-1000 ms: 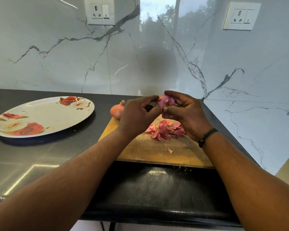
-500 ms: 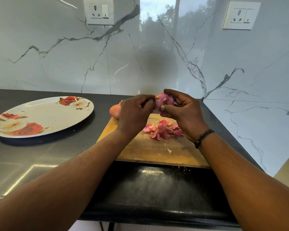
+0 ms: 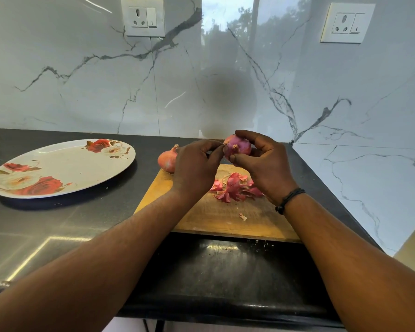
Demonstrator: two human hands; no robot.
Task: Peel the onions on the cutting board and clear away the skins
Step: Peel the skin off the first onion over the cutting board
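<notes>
Onion (image 3: 237, 146), purple and mostly bare of dry skin, sits above the far edge of the wooden cutting board (image 3: 216, 219), gripped in the right hand (image 3: 266, 168) with thumb below and fingers curled over the top. At its nine o'clock, the left hand (image 3: 194, 168) pinches at the onion's edge with thumb and forefinger; what lies between the fingertips is too small to tell. A second, unpeeled onion (image 3: 167, 160) rests on the board's far left corner, partly hidden by the left hand. Loose pink skins (image 3: 235, 188) lie heaped on the board beneath the hands, with one small scrap (image 3: 243, 216) toward six o'clock. A rose-patterned plate (image 3: 65, 168) sits on the black table (image 3: 58, 226), well apart at nine o'clock from the board.
</notes>
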